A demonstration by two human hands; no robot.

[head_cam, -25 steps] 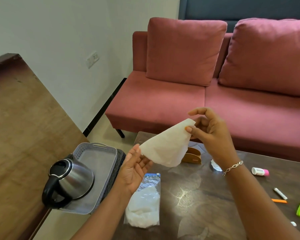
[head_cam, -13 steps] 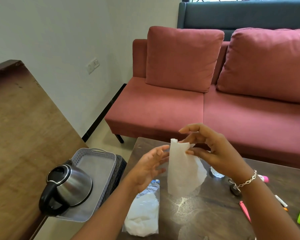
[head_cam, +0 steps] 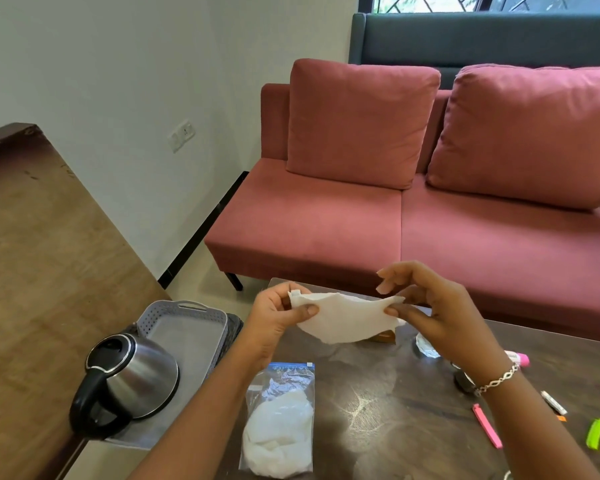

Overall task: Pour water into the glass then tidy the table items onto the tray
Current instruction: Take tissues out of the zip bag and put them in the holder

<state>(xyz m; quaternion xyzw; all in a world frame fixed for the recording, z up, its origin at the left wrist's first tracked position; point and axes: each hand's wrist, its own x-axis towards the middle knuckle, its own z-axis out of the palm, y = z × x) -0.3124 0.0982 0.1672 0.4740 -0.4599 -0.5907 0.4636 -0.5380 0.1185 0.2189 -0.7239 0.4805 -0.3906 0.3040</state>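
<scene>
I hold a white paper napkin (head_cam: 343, 318) stretched flat above the dark table (head_cam: 395, 410). My left hand (head_cam: 278, 317) pinches its left edge and my right hand (head_cam: 437, 310) pinches its right corner. A steel kettle (head_cam: 136, 379) with a black handle stands in the grey perforated tray (head_cam: 184, 317) at the left, off the table's edge. A clear zip bag (head_cam: 281, 420) of white tissues lies flat on the table below the napkin. A glass (head_cam: 426, 346) is partly hidden behind my right wrist.
A wooden holder (head_cam: 383, 337) peeks out under the napkin. At the right lie a pink-capped tube (head_cam: 518, 358), a pink clip (head_cam: 487, 426), a white stick (head_cam: 553, 401) and a green clip (head_cam: 596, 433). A red sofa (head_cam: 361, 220) stands behind the table, a wooden surface (head_cam: 32, 271) on the left.
The napkin hung down from my right hand half a second ago. Now my left hand has taken its other edge and both hands hold it spread out sideways.
</scene>
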